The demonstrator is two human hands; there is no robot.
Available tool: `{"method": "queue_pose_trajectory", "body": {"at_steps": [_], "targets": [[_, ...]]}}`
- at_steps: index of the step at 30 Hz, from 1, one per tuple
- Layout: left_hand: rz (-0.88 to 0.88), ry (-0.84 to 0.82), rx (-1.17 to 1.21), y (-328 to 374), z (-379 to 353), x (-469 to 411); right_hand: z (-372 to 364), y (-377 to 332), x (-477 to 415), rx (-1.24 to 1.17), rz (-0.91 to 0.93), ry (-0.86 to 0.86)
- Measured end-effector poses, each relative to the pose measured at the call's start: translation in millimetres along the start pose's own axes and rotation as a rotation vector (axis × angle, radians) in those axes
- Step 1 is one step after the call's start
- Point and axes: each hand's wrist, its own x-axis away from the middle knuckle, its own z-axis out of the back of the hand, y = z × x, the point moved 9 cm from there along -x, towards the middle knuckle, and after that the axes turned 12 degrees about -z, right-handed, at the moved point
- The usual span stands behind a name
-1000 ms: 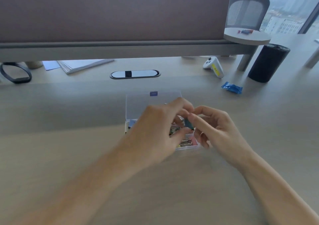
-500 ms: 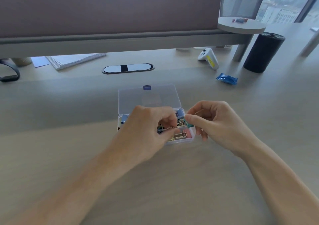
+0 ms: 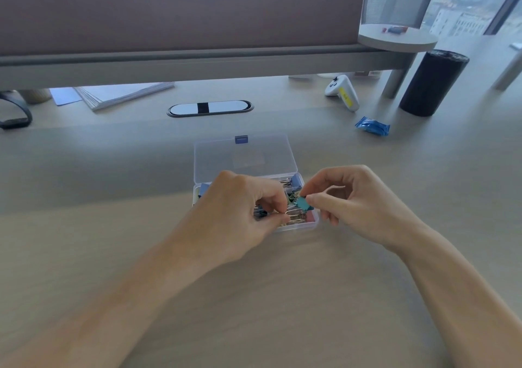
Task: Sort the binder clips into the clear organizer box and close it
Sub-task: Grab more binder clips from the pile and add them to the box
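- Desk (image 3: 282,297): pale wood top; both my forearms reach across it to the box.
- Clear organizer box (image 3: 312,224): at desk centre, its lid (image 3: 245,156) laid open flat behind the tray, which holds mixed binder clips (image 3: 285,182).
- Left hand (image 3: 240,212): over the tray, fingers curled tight, thumb and forefinger pinching a silver wire handle (image 3: 292,214).
- Right hand (image 3: 358,201): at the tray's right edge, thumb and forefinger nipping the teal binder clip (image 3: 303,204); other fingers loosely curled, holding nothing.
- Teal binder clip: just above the tray's right half, between my two hands.

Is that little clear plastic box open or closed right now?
Open. The clear plastic organizer box has its transparent lid folded back behind it, leaving the coloured binder clips uncovered.
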Motion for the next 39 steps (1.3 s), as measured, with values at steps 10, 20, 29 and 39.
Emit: {"method": "queue_pose_trajectory", "body": {"at_steps": [10,20,29,39], "targets": [[-0.18,-0.03,-0.017,3,9,-4,-2,2,2,0.011,-0.023,-0.108],[-0.359,-0.092,-0.159,13,0,-4,-4,4,1,0.058,-0.01,-0.107],[-0.38,-0.115,-0.254,16,-2,-3,-6,5,0,0.075,0.006,-0.112],[-0.321,-0.103,-0.185,9,0,-1,-6,8,-3,0.106,0.019,-0.108]]}}
